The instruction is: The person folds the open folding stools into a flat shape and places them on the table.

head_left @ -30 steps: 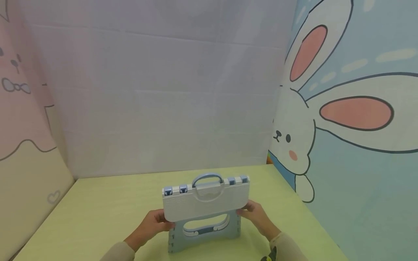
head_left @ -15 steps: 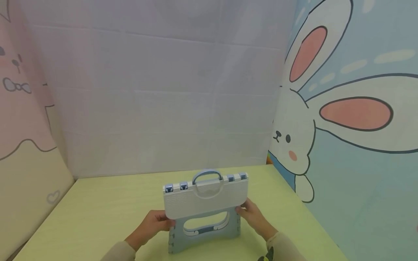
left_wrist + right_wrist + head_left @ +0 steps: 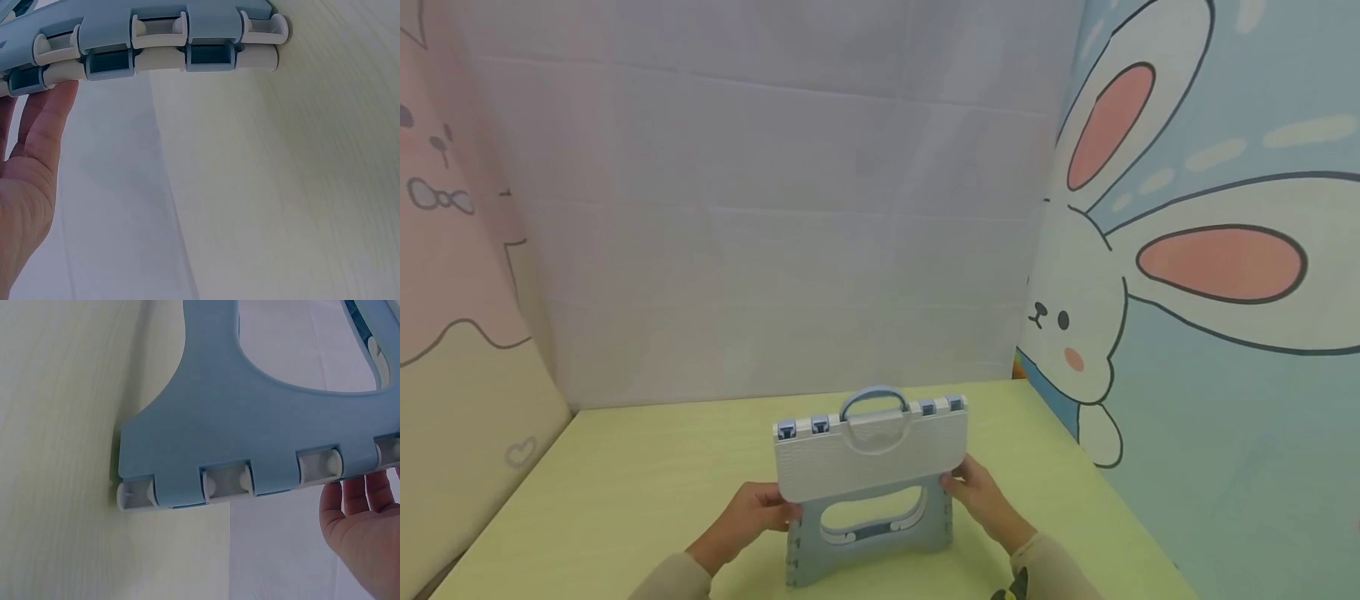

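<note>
A folding step stool (image 3: 868,471) stands folded on its edge on the table, with a white textured panel above pale blue legs and a blue carry handle (image 3: 874,396) on top. My left hand (image 3: 748,521) grips its left side, thumb just below the panel. On the opposite side, my right hand (image 3: 988,504) grips the stool with its thumb in front. The left wrist view shows the hinged side edge (image 3: 159,40) and the left fingers (image 3: 47,125) at it. In the right wrist view, my right fingers (image 3: 359,494) curl behind the hinged edge.
The pale yellow table (image 3: 662,475) extends around the stool. A white sheet (image 3: 775,250) hangs behind it. A blue rabbit-print panel (image 3: 1225,417) flanks the right, a pink and cream panel (image 3: 460,400) the left.
The top of the stool has shifted slightly upward in the head view. My right hand has moved a little up and left with it; the left hand's grip looks the same.
</note>
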